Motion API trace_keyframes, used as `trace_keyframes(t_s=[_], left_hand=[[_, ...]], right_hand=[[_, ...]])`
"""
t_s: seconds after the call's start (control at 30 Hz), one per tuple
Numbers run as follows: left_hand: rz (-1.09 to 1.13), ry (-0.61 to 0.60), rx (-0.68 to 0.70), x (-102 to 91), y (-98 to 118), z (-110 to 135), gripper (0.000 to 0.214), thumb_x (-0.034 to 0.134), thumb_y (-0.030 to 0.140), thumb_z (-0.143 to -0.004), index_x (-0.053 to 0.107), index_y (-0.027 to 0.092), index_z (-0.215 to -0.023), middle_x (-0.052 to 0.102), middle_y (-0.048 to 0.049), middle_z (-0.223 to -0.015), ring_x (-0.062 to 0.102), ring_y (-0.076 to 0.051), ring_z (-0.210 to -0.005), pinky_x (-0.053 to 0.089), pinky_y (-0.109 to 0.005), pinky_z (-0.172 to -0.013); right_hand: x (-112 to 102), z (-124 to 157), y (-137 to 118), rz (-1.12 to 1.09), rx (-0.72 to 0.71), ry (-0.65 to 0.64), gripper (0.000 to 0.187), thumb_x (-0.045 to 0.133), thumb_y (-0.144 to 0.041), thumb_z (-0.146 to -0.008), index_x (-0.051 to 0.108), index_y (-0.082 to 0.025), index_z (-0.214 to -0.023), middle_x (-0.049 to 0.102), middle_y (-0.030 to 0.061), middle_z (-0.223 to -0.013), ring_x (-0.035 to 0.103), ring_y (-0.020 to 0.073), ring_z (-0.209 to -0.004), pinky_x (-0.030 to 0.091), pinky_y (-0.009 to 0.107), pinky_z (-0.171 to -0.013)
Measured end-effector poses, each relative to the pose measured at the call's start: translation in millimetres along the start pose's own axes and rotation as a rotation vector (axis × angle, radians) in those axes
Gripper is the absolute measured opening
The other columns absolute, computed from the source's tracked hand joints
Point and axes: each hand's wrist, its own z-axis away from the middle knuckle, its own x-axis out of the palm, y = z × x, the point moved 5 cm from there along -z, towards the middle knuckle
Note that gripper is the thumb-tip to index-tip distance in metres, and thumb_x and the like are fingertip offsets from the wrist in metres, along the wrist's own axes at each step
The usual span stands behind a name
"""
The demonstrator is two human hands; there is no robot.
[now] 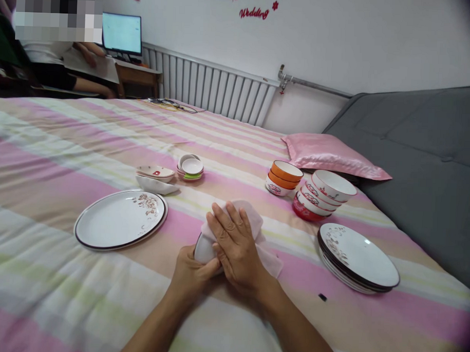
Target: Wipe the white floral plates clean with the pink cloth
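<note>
1) Reaching in from the bottom edge with bare forearms (302, 327), bringing left hand (193, 272) and right hand (236, 248) together near the centre
2) Grasping a white dish (203, 249) by its left edge in the left hand, thumb on the near side; laying the right hand flat, fingers straight and unclenched, on a pale cloth (256, 218) covering much of the dish
3) Holding the dish over the striped bedspread (41, 303), between an oval plate (115, 220) and a stack of plates (363, 257), well apart from either
4) Probably ceramic, judging by the smooth white surface: stiff, fairly light, slick, liable to chip if dropped or knocked
5) Likely thin, soft and apt to slip, as for the cloth; best pressed with a flat palm
6) Best gripped by the rim, thumb opposite fingers; hard to tell full shape beneath the cloth
</note>
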Motion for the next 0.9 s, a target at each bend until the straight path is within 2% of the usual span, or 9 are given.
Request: trace_keyframes(t_s=[0.17,0.3,0.4,0.6,0.73,0.9], left_hand=[[0.004,-0.021,0.008,2.1,1,-1,0.033,0.066,0.033,-0.065,0.045,0.014,-0.049,0.040,0.0021,-0.047,0.035,-0.007,-0.045,0.031,-0.020,-0.041],[-0.013,-0.001,-0.020,0.2,0,-1,0.029,0.069,0.034,-0.064,0.056,0.010,-0.055,0.051,-0.0008,-0.051,0.045,-0.010,-0.048,0.039,-0.021,-0.046],[-0.012,0.024,-0.048,-1.7,0,0,0.029,0.071,0.036,-0.063,0.061,0.009,-0.057,0.056,-0.0026,-0.052,0.050,-0.013,-0.051,0.043,-0.023,-0.049],[-0.016,0.084,-0.037,-3.5,3,0,0.028,0.072,0.036,-0.062,0.063,0.010,-0.057,0.060,-0.0037,-0.053,0.054,-0.015,-0.052,0.046,-0.024,-0.051],[-0.038,0.108,-0.030,-4.1,4,0,0.029,0.072,0.036,-0.062,0.063,0.010,-0.055,0.060,-0.0037,-0.051,0.054,-0.015,-0.050,0.046,-0.024,-0.049],[-0.059,0.156,-0.036,-6.8,4,2,0.029,0.071,0.037,-0.063,0.067,0.008,-0.059,0.062,-0.0053,-0.052,0.056,-0.017,-0.052,0.047,-0.027,-0.050]], right_hand=[[-3,1,8,-0.074,0.088,0.040,0.055,0.033,-0.025,-0.093,0.012,-0.036,-0.143,0.019,-0.0063,-0.151,0.010,0.0212,-0.140,0.008,0.049,-0.114],[-3,2,21,-0.177,0.218,0.098,0.051,0.029,-0.027,-0.095,0.014,-0.034,-0.143,0.015,-0.0064,-0.152,0.007,0.0201,-0.140,0.008,0.051,-0.114],[-1,4,32,-0.285,0.309,0.160,0.049,0.027,-0.029,-0.096,0.017,-0.032,-0.143,0.016,-0.0056,-0.152,0.007,0.0175,-0.141,0.010,0.048,-0.115],[9,14,56,-0.505,0.555,0.287,0.049,0.030,-0.038,-0.095,0.025,-0.025,-0.142,0.021,-0.0012,-0.151,0.015,0.0145,-0.139,0.013,0.040,-0.115],[15,20,66,-0.599,0.685,0.312,0.055,0.033,-0.045,-0.093,0.028,-0.020,-0.141,0.023,0.0025,-0.149,0.020,0.0161,-0.138,0.016,0.038,-0.114],[22,26,78,-0.591,0.788,0.305,0.064,0.035,-0.052,-0.089,0.032,-0.013,-0.139,0.031,0.0081,-0.146,0.027,0.0193,-0.136,0.020,0.039,-0.112]])
